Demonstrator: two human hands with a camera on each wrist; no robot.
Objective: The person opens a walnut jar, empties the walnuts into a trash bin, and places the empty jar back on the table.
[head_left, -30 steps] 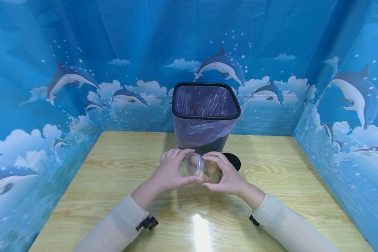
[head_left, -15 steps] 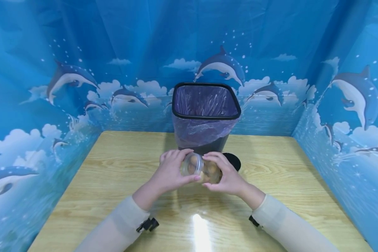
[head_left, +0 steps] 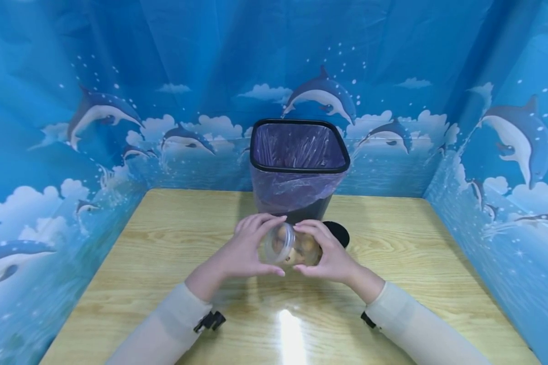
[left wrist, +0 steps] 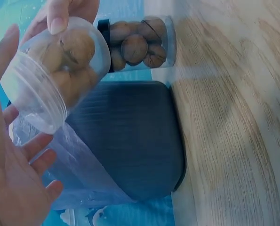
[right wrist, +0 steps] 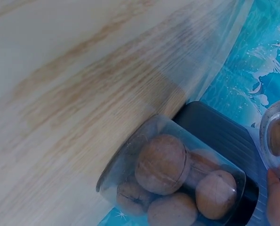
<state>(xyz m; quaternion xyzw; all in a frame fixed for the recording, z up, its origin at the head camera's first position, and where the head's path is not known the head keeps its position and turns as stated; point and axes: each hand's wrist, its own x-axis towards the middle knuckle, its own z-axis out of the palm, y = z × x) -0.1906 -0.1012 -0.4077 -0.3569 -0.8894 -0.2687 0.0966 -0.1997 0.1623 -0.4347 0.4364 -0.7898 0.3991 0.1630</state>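
Note:
My right hand (head_left: 327, 254) grips a clear plastic jar (left wrist: 69, 66) of walnuts, tipped on its side above the table. Its threaded mouth end points toward my left hand (head_left: 244, 248). No lid shows on that end. Around the mouth, my left fingers and thumb are spread, with gaps visible between them and the plastic in the left wrist view. Behind the right hand stands a second jar of walnuts (right wrist: 172, 181), upright, with a black lid (head_left: 338, 233). Only part of the held jar appears at the right wrist view's edge.
Just beyond the hands stands a dark trash bin (head_left: 317, 209) lined with a purple plastic bag (head_left: 292, 190). The wood-grain table (head_left: 187, 223) ends at blue dolphin-print curtains (head_left: 201, 61) at the back and sides.
My left hand has loosened from the jar's mouth; its thumb has come away from the rim and the wrist has shifted slightly left. The right hand and jar have stayed nearly still.

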